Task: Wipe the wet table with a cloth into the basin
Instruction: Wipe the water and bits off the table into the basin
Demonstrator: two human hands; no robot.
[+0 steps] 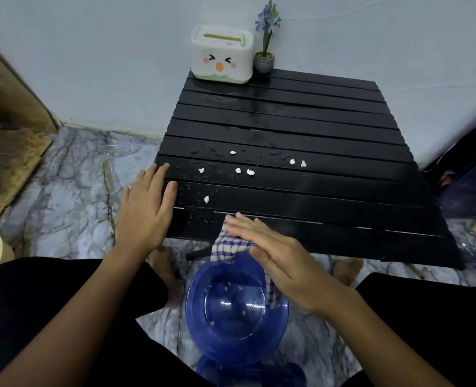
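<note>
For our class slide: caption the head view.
Right hand presses checked cloth at black table edge above blue basin; left hand rests flat.

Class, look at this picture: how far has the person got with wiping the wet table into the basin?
Done: a few white bits already lie in the blue basin. In hand: the right hand presses the checked cloth flat at the table's near edge, over the basin; the left hand rests on the left edge. Left: white crumbs and water drops on the near slats.
</note>
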